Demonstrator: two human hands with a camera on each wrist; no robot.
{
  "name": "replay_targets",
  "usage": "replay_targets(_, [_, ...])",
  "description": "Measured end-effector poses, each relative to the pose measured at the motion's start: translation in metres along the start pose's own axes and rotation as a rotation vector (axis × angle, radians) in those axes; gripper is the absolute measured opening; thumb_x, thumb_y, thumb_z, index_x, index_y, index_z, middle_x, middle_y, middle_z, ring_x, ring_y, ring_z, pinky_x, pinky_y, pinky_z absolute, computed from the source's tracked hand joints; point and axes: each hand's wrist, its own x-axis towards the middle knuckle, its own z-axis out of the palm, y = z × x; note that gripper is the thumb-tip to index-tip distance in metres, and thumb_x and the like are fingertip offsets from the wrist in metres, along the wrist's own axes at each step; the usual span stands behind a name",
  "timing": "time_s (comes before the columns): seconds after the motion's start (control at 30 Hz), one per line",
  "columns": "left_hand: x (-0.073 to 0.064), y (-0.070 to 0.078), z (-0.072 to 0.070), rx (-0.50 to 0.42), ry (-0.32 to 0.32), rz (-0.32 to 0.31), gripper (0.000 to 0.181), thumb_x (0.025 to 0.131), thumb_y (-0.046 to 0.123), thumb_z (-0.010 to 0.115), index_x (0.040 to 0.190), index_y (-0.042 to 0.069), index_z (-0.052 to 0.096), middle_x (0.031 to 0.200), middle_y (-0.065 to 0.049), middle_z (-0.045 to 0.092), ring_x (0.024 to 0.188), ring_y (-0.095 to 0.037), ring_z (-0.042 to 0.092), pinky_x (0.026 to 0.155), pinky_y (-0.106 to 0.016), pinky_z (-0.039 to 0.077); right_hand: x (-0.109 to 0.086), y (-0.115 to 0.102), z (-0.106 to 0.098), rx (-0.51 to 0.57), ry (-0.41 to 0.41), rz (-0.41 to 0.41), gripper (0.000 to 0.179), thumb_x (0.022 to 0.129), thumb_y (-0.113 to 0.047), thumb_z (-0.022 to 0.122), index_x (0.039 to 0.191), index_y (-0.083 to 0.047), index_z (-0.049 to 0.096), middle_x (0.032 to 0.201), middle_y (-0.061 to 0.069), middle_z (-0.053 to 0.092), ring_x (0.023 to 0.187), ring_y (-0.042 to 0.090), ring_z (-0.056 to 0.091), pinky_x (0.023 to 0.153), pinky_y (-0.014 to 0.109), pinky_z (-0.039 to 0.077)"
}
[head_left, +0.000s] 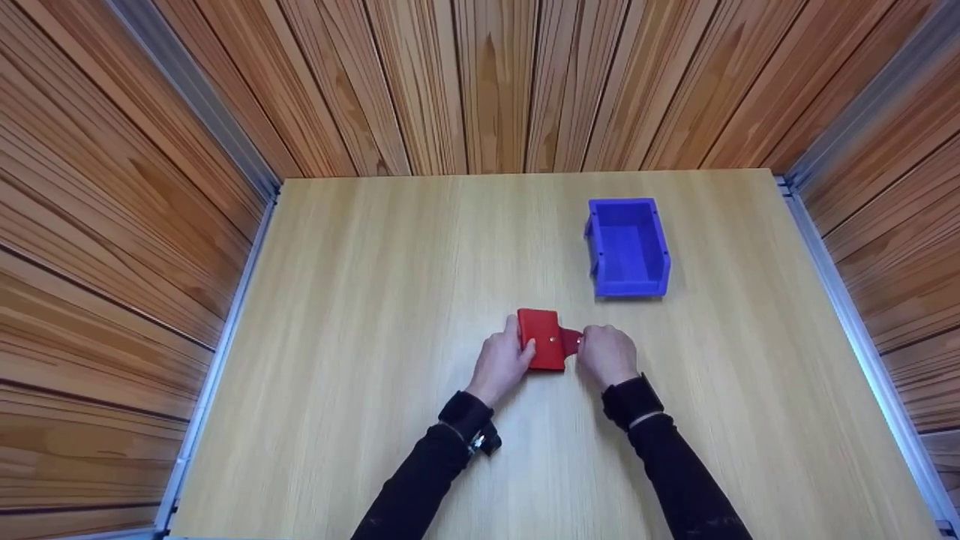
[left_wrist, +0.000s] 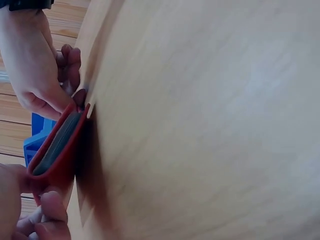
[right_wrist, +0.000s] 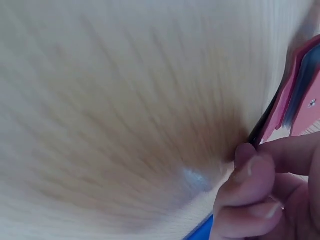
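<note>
Between the two hands is a red card holder, its strap unfastened and pointing right, with a small metal snap on the cover. In the left wrist view the holder is seen edge-on, dark leaves stacked between its covers. My left hand grips its left side, thumb on the cover and fingers beneath. My right hand pinches the strap's end between thumb and finger. In the right wrist view, that hand has its fingers curled, and the holder stands partly out of frame.
A blue open-fronted bin stands on the wooden table, beyond the right hand. Wood-plank walls with metal frame rails enclose the table at the back and sides.
</note>
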Motion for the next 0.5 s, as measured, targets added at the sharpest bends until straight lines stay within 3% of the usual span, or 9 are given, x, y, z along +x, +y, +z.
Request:
replay_targets(0.2, [-0.0029, -0.0057, 0.0014, 0.066, -0.009, -0.012, 0.027, 0.1, 0.021, 0.066, 0.112, 0.0, 0.054, 0.072, -0.012, 0.067, 0.071, -0.025, 0.07, 0.06, -0.036, 0.052, 0.0018, -0.0006, -0.002, -0.016, -0.03, 0.017, 0.023, 0.091, -0.004, 0.053, 0.074, 0.0, 0.069, 0.077, 0.023, 0.071, 0.07, 0.041, 0.069, 0.061, 0.054, 0.053])
replay_targets(0.5, [-0.0032, -0.0095, 0.0027, 0.099, -0.057, -0.034, 0.037, 0.103, 0.023, 0.063, 0.128, -0.004, 0.054, 0.086, -0.02, 0.072, 0.085, -0.034, 0.074, 0.072, -0.043, 0.057, 0.0019, -0.0031, -0.0064, -0.055, -0.097, 0.035, 0.021, 0.091, -0.005, 0.054, 0.076, -0.004, 0.068, 0.076, 0.017, 0.07, 0.068, 0.034, 0.067, 0.06, 0.05, 0.052])
